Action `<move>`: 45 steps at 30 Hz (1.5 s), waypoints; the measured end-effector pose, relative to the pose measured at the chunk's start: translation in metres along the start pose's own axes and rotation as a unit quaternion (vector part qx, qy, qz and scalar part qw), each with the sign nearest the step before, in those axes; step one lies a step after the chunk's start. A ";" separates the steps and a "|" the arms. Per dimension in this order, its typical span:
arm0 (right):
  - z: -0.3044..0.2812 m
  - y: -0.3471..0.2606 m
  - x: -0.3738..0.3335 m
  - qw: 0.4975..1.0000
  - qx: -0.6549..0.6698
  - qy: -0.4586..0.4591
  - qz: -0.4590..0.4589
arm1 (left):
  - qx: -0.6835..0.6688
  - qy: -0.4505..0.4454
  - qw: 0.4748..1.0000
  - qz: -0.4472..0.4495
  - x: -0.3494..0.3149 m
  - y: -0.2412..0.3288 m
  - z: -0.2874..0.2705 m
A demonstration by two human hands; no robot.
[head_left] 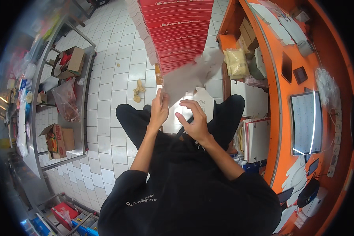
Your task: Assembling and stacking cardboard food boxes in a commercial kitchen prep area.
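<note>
My left hand [159, 110] grips the near left edge of a thin greyish-white cardboard sheet [190, 76], thumb on top. The sheet tilts up and away to the right, and its far end is blurred. To its right, my right hand [194, 122] is open, with thumb and fingers curved apart and nothing between them. Beneath both hands, a white cardboard piece [205, 103] with printing lies between my knees. Just beyond the sheet rises a tall stack of red cardboard boxes [181, 35], whose lower part the sheet hides.
An orange counter [277, 102] on the right carries a tablet [305, 122] and phones. Below it sit a bag of yellowish contents [236, 65] and upright folders [257, 139]. To the left, a metal shelf [80, 118] holds open cartons [70, 63]. Crumpled brown scraps [137, 91] lie on the tiles.
</note>
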State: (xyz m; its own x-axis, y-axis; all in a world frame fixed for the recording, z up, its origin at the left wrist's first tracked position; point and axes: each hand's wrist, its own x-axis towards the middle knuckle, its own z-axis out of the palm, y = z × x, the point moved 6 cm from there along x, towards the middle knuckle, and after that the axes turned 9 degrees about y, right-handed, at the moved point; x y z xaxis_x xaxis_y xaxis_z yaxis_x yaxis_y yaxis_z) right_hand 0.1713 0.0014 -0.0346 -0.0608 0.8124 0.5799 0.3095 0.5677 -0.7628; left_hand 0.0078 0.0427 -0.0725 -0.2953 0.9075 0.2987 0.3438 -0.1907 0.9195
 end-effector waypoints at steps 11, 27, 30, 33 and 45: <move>-0.001 0.024 -0.047 0.938 0.194 0.027 0.285 | -0.068 0.078 0.994 -0.027 -0.030 0.008 0.031; -0.065 0.083 -0.062 0.733 0.431 0.267 0.454 | -0.097 -0.143 0.958 0.228 -0.067 0.088 0.054; -0.058 0.060 -0.039 0.733 0.481 0.218 0.429 | -0.023 -0.133 0.972 0.192 -0.054 0.095 0.046; -0.058 0.054 -0.028 0.748 0.405 0.262 0.456 | 0.002 -0.177 0.975 0.136 -0.046 0.093 0.036; -0.051 0.068 -0.040 0.718 0.414 0.246 0.503 | -0.003 -0.209 0.951 0.226 -0.039 0.085 0.030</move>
State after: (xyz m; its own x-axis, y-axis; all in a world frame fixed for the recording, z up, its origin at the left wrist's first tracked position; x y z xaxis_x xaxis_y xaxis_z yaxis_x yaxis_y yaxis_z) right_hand 0.2429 0.0006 -0.0955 0.2042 0.8372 -0.5073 -0.7207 -0.2221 -0.6567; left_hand 0.0752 0.0029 -0.0139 0.2626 0.8016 0.5371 0.3463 -0.5979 0.7230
